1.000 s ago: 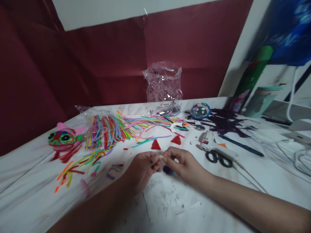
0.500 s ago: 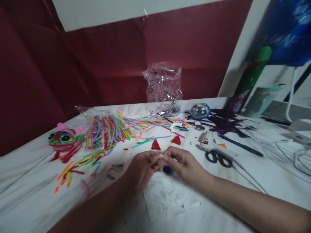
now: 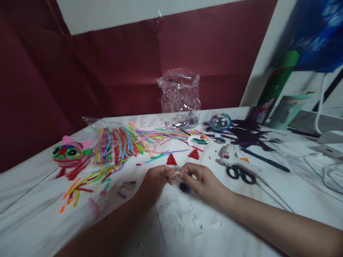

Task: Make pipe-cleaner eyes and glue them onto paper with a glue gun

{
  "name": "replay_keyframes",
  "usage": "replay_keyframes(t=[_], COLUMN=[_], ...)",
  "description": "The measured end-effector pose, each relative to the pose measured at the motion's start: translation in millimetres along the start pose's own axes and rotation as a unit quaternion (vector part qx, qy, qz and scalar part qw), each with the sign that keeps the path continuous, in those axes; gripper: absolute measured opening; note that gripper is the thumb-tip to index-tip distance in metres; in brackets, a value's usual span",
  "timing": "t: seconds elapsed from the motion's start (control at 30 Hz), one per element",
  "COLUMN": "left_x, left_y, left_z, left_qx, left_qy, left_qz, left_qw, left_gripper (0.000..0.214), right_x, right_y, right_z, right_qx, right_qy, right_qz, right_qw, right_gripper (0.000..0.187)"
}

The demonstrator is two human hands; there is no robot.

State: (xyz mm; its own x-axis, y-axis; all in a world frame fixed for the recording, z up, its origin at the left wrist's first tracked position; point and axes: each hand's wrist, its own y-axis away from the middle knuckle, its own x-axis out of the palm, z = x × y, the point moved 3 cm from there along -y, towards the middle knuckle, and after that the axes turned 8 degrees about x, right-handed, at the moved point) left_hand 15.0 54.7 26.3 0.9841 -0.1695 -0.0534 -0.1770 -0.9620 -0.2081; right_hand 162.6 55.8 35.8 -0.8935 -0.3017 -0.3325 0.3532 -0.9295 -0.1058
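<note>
Both hands meet above the middle of the table, fingertips pinched on a small pale piece, possibly a short pipe cleaner; its kind is hard to make out. My left hand is closed on its left end. On its other end, the thumb and forefinger of my right hand press together. Under the right fingers lies a dark blue and red fuzzy ball, partly hidden. Just beyond the hands, two red fuzzy triangles, a left one and a right one, rest on the table.
A pink fuzzy animal figure stands at left beside bundled colourful pipe cleaners. Cut pieces lie in front. Rightward are black-handled scissors, a white glue gun, a dark pen, a clear ball and cables.
The left fingers have curled in a little, and the pale piece shows slightly more between the fingertips. Both hands otherwise stay in nearly the same place.
</note>
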Motion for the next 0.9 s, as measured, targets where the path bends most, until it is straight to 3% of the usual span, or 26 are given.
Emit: replay_keyframes(t=[0.07, 0.23, 0.53, 0.7, 0.8, 0.9], left_x=[-0.4, 4.5, 3.5, 2.3, 5.3, 8.7], left_y=[1, -1, 1, 1, 1, 1], left_z=[-1, 2, -3, 8, 16, 17], left_qx=[0.006, 0.002, -0.008, -0.015, -0.038, -0.036], left_qy=[-0.042, 0.042, -0.04, -0.019, -0.035, -0.013], left_qz=[0.001, 0.048, 0.061, 0.022, 0.064, 0.086], left_qw=[0.999, 0.998, 0.997, 0.999, 0.997, 0.996], left_gripper=[0.022, 0.026, 0.028, 0.036, 0.03, 0.025], right_x=[0, 0, -2, -1, 3, 5], right_y=[-1, -3, -4, -8, -8, -7], right_z=[-1, -1, -4, -10, -14, -16], right_qx=[0.009, -0.008, 0.007, 0.042, 0.063, 0.069], right_qy=[0.006, -0.02, 0.007, -0.144, -0.232, -0.246], right_qz=[0.005, 0.048, 0.03, 0.023, 0.037, 0.034], right_qw=[1.0, 0.999, 0.999, 0.988, 0.97, 0.966], right_gripper=[0.026, 0.023, 0.011, 0.028, 0.032, 0.034])
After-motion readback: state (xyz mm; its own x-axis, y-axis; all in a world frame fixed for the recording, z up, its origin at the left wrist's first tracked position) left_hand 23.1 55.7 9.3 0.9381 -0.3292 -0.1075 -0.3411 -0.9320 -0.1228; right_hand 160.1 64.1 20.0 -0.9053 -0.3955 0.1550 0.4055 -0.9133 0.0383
